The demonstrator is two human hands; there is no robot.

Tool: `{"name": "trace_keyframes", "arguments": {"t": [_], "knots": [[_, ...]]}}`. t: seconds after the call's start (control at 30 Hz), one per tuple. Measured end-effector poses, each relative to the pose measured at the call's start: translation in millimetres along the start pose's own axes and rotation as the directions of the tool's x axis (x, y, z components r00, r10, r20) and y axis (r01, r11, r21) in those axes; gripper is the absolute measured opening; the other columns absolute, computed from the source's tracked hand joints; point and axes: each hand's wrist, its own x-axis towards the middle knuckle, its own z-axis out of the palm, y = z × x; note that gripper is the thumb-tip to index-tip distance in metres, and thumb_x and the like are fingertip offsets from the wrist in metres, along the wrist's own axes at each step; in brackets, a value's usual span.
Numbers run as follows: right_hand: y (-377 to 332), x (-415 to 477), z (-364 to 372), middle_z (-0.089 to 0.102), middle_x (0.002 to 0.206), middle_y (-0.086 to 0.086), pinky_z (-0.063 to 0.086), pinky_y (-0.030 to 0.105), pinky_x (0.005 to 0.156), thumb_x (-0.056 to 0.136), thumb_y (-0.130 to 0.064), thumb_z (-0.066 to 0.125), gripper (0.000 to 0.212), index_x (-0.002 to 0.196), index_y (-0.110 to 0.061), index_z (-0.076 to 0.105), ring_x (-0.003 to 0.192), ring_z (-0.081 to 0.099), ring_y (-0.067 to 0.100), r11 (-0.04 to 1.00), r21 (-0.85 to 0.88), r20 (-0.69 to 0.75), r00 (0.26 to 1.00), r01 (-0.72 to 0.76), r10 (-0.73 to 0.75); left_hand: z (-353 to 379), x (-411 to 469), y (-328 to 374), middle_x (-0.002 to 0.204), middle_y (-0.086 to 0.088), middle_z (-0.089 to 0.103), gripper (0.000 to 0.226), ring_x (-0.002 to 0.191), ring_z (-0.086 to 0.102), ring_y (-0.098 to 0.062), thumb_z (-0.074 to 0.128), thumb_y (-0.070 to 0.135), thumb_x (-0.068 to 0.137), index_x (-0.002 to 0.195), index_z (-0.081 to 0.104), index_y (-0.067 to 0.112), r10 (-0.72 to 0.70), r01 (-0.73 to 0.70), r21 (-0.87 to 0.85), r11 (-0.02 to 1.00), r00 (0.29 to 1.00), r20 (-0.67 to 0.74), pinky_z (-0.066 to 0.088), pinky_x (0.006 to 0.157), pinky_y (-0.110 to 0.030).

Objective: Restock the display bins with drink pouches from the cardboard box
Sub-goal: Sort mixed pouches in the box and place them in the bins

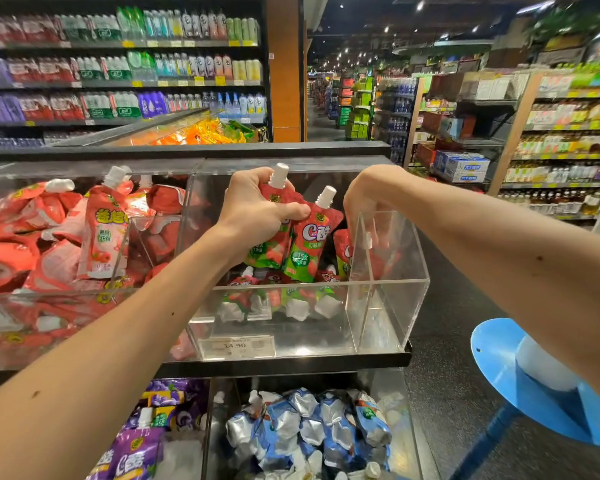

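Observation:
My left hand (pixel 257 209) grips a bunch of red-and-green drink pouches (pixel 305 240) by their tops, with white caps sticking up, above the clear acrylic display bin (pixel 388 282). My right hand (pixel 368 209) reaches down into the same bin behind its inner divider, fingers on a red pouch (pixel 343 251) there; the grip is partly hidden by the acrylic. More red-and-green pouches (pixel 278 299) lie at the bin's bottom. No cardboard box is in view.
A full bin of red and pink pouches (pixel 49 237) stands to the left. Below are bins of purple pouches (pixel 146 438) and blue-silver pouches (pixel 312 427). A blue stool (pixel 520 375) stands at the right on the dark aisle floor. Drink shelves line the back.

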Motion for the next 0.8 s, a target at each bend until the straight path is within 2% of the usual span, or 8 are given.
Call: {"name": "trace_keyframes", "arguments": {"t": [0.13, 0.2, 0.3, 0.37, 0.43, 0.6, 0.73, 0.8], "knots": [[-3, 4, 0, 0.068, 0.1, 0.002, 0.053, 0.04, 0.098, 0.092, -0.024, 0.071, 0.027, 0.116, -0.011, 0.071, 0.1, 0.066, 0.025, 0.994, -0.106, 0.033, 0.999, -0.018, 0.021, 0, 2, -1, 0.08, -0.001, 0.076, 0.028, 0.078, 0.074, -0.014, 0.092, 0.015, 0.066, 0.083, 0.07, 0.014, -0.005, 0.005, -0.001, 1.0, 1.0, 0.004, 0.062, 0.078, -0.04], [-1, 5, 0, 0.07, 0.112, 0.007, 0.052, 0.043, 0.099, 0.091, -0.024, 0.071, 0.029, 0.115, -0.008, 0.071, 0.103, 0.067, 0.027, 0.997, -0.076, 0.051, 0.999, -0.003, 0.007, 0, 3, -1, 0.081, -0.001, 0.076, 0.029, 0.078, 0.074, -0.014, 0.092, 0.015, 0.066, 0.084, 0.07, 0.013, -0.005, 0.005, -0.001, 1.0, 1.0, 0.004, 0.062, 0.078, -0.04], [1, 8, 1, 0.071, 0.109, 0.014, 0.056, 0.044, 0.089, 0.087, -0.023, 0.075, 0.029, 0.108, -0.004, 0.07, 0.091, 0.071, 0.026, 0.994, 0.107, 0.065, 0.998, 0.018, -0.025, 2, 3, -2, 0.081, -0.001, 0.075, 0.028, 0.078, 0.074, -0.013, 0.092, 0.015, 0.066, 0.084, 0.07, 0.014, -0.012, 0.012, 0.002, 1.0, 1.0, 0.003, 0.062, 0.078, -0.039], [-1, 12, 1, 0.07, 0.116, 0.013, 0.054, 0.047, 0.095, 0.086, -0.03, 0.076, 0.04, 0.114, -0.002, 0.068, 0.098, 0.072, 0.028, 0.988, 0.154, 0.132, 0.99, 0.021, -0.041, 4, 3, -4, 0.081, -0.001, 0.075, 0.028, 0.077, 0.074, -0.013, 0.092, 0.015, 0.067, 0.084, 0.07, 0.014, -0.013, 0.013, 0.005, 1.0, 1.0, 0.006, 0.062, 0.078, -0.039], [-1, 13, 3, 0.069, 0.117, 0.007, 0.052, 0.047, 0.098, 0.086, -0.041, 0.074, 0.047, 0.117, -0.006, 0.066, 0.107, 0.068, 0.028, 0.993, 0.115, 0.11, 0.993, 0.023, -0.036, 6, 3, -4, 0.081, -0.001, 0.075, 0.028, 0.077, 0.074, -0.013, 0.092, 0.015, 0.067, 0.084, 0.07, 0.014, -0.019, 0.019, 0.012, 1.0, 1.0, 0.006, 0.062, 0.078, -0.04], [13, 4, 8, 0.062, 0.085, 0.003, 0.047, 0.039, 0.071, 0.079, -0.025, 0.076, 0.014, 0.088, -0.02, 0.066, 0.094, 0.06, 0.029, 0.956, 0.289, -0.189, 0.982, 0.048, 0.007, 9, 3, -4, 0.082, 0.0, 0.075, 0.028, 0.078, 0.074, -0.013, 0.092, 0.017, 0.067, 0.084, 0.071, 0.015, -0.022, 0.021, 0.016, 1.0, 1.0, 0.006, 0.062, 0.078, -0.041], [15, 0, 9, 0.06, 0.08, 0.003, 0.048, 0.041, 0.073, 0.08, -0.023, 0.074, 0.009, 0.082, -0.02, 0.066, 0.099, 0.063, 0.032, 0.938, 0.341, -0.189, 0.982, 0.061, 0.005, 9, 4, -4, 0.083, 0.0, 0.075, 0.028, 0.079, 0.073, -0.013, 0.092, 0.018, 0.067, 0.085, 0.07, 0.016, -0.014, 0.014, 0.02, 1.0, 1.0, -0.008, 0.062, 0.078, -0.04], [12, -2, 6, 0.065, 0.085, 0.005, 0.051, 0.042, 0.076, 0.081, -0.024, 0.076, 0.01, 0.085, -0.018, 0.069, 0.098, 0.065, 0.029, 0.952, 0.304, -0.121, 0.993, 0.038, -0.001, 10, 4, -5, 0.083, 0.001, 0.075, 0.028, 0.079, 0.073, -0.012, 0.092, 0.018, 0.067, 0.084, 0.07, 0.017, -0.002, 0.002, 0.022, 1.0, 1.0, -0.018, 0.062, 0.077, -0.039]]}}
